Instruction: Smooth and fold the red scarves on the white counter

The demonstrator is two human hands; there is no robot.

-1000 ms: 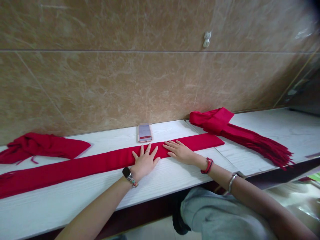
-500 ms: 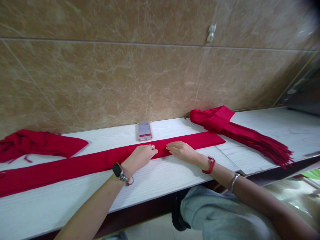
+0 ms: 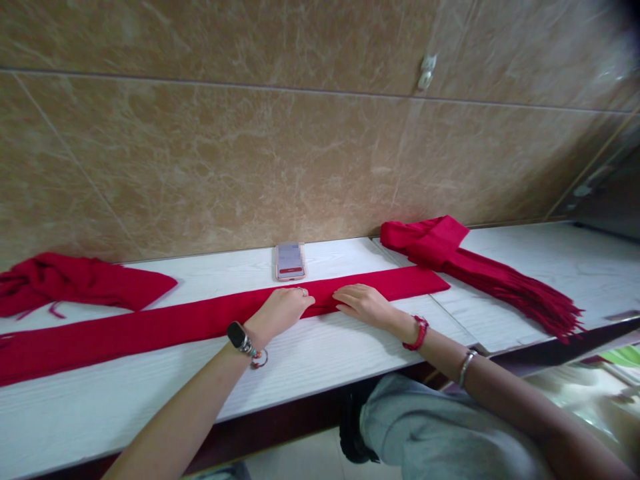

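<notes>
A long red scarf point(image 3: 165, 330), folded into a flat strip, runs across the white countertop point(image 3: 300, 353) from the left edge to right of centre. My left hand point(image 3: 285, 312), with a ring, a watch and a beaded bracelet at the wrist, is closed on the scarf's middle, fingers curled into the cloth. Just to its right, my right hand point(image 3: 365, 305) rests on the same strip with its fingers stretched out and thumb slightly apart. A small crease shows in the cloth between the hands. The left fingertips are partly hidden.
A phone point(image 3: 290, 262) lies behind the scarf, near the tiled wall point(image 3: 250, 167). One crumpled red scarf point(image 3: 90, 283) is at the left; a looped, fringed red scarf point(image 3: 450, 253) lies at the right, touching the strip's end. My leg point(image 3: 425, 427) is below the counter edge.
Both hands stay at nearly the same place on the scarf. The cloth between them now looks a little more creased. The view has shifted slightly.
</notes>
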